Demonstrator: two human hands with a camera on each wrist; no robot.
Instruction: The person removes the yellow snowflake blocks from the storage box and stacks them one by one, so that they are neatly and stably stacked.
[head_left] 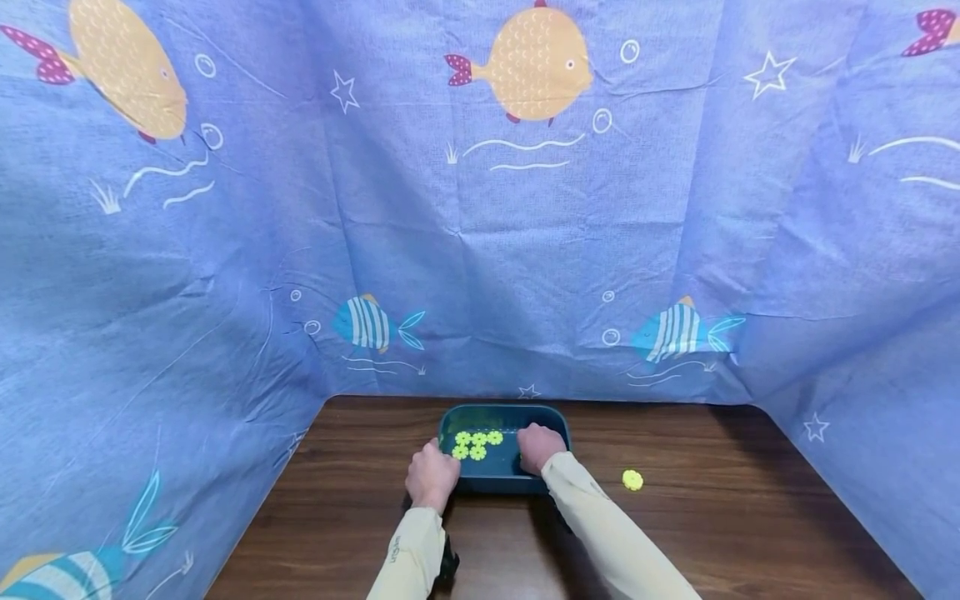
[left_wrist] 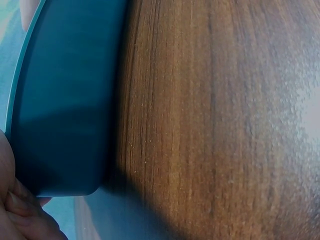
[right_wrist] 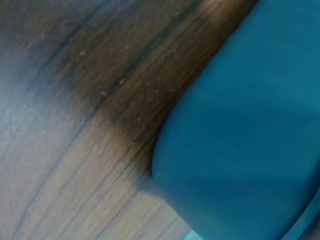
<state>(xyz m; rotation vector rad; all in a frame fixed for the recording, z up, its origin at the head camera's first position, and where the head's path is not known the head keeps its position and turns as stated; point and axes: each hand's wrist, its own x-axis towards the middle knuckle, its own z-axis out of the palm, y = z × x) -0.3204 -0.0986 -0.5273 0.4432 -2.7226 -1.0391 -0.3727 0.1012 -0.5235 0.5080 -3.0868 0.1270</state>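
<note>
A dark teal rectangular tray (head_left: 495, 483) with raised walls sits on the wooden table. Several yellow-green flower-shaped pieces (head_left: 478, 438) lie inside it, toward the left, in two short rows. My left hand (head_left: 432, 477) grips the tray's near left corner; the left wrist view shows its curled fingers (left_wrist: 22, 215) at the tray's edge. Over the tray's right end, my right hand (head_left: 542, 448) reaches inside with fingers bent downward. Its fingertips are hidden, and whether they hold a piece does not show. The right wrist view shows only the tray's outer wall (right_wrist: 240, 135) and table.
One more yellow flower-shaped piece (head_left: 632, 480) lies on the table (head_left: 705, 517) to the right of the tray. Blue fish-print cloth (head_left: 517, 250) hangs behind the table and along both sides.
</note>
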